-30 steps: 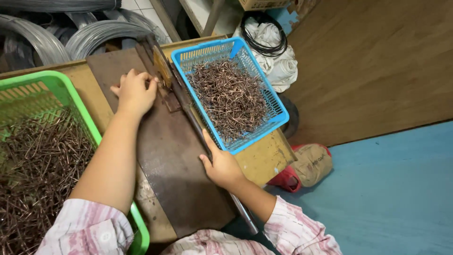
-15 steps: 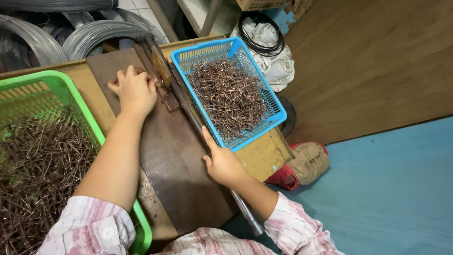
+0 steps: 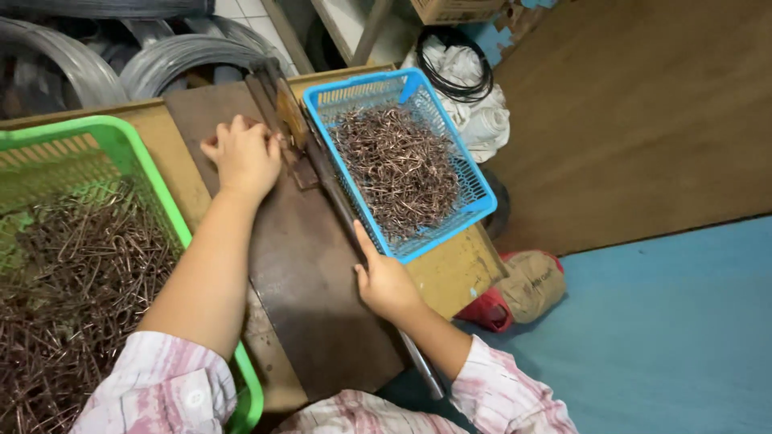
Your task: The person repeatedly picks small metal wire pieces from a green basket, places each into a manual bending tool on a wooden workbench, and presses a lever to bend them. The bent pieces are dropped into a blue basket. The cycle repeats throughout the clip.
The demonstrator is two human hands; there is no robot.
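The left hand [image 3: 244, 157] rests knuckles-up on the dark plate [image 3: 297, 305] near the bench's far edge, fingers curled against the metal jig [image 3: 283, 108]; whether it pinches anything cannot be told. The right hand [image 3: 386, 283] is wrapped around the lever bar [image 3: 342, 213] beside the blue basket [image 3: 474, 210] of bent wire pieces [image 3: 398, 169]. A green basket [image 3: 173, 210] of wire pieces sits at the bench's left edge. A cardboard box [image 3: 454, 10] stands beyond the far right corner.
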